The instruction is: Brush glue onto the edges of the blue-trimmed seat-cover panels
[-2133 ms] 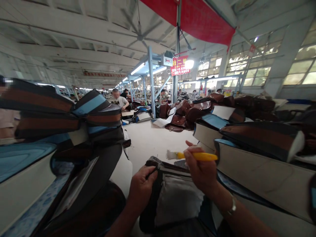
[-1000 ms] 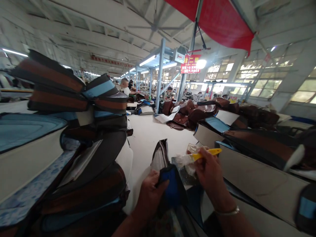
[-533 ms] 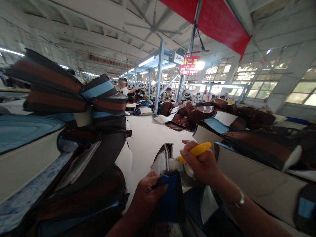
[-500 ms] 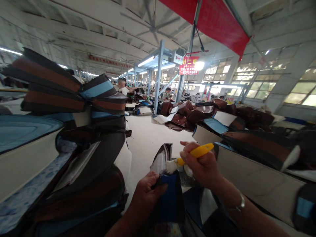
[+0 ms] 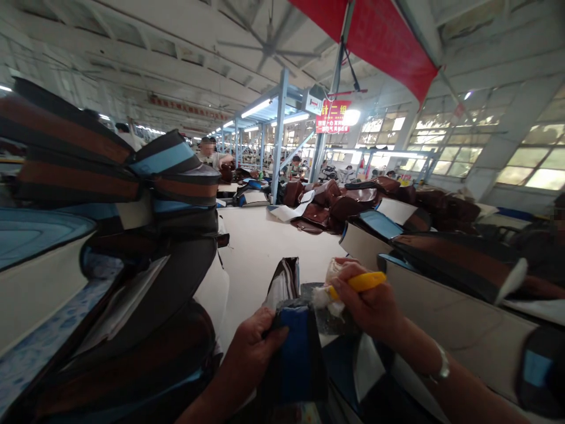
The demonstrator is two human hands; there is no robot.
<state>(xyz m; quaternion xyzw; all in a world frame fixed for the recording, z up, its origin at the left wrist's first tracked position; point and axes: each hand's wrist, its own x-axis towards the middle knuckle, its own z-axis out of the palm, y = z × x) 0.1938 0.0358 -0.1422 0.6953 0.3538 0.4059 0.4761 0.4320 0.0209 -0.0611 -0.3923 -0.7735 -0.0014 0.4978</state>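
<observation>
A dark bag piece with a blue panel point(image 5: 295, 347) stands upright at the bottom centre of the view, just in front of the person. The left hand point(image 5: 256, 347) grips its left edge, fingers clamped on the fabric with the thumb lying across the top of the blue panel. Just above it, the right hand point(image 5: 368, 300) is closed around a brush with a yellow handle point(image 5: 362, 281); its whitish bristles touch the top edge of the piece, beside a folded striped flap point(image 5: 282, 280) that sticks up behind the panel. A bracelet point(image 5: 441, 370) sits on the right wrist.

Beyond the hands runs a long pale table point(image 5: 269, 247). To the left, a tall stack of dark bag parts with brown and light-blue bands point(image 5: 132, 182) leans over the table's edge. To the right, more flat bag parts with pale sides point(image 5: 450, 294) lie piled close to the right hand. Farther down the table sits a heap of brown leather bags point(image 5: 335, 203). Other people work at tables in the background, under a red banner point(image 5: 379, 35) hanging from the roof.
</observation>
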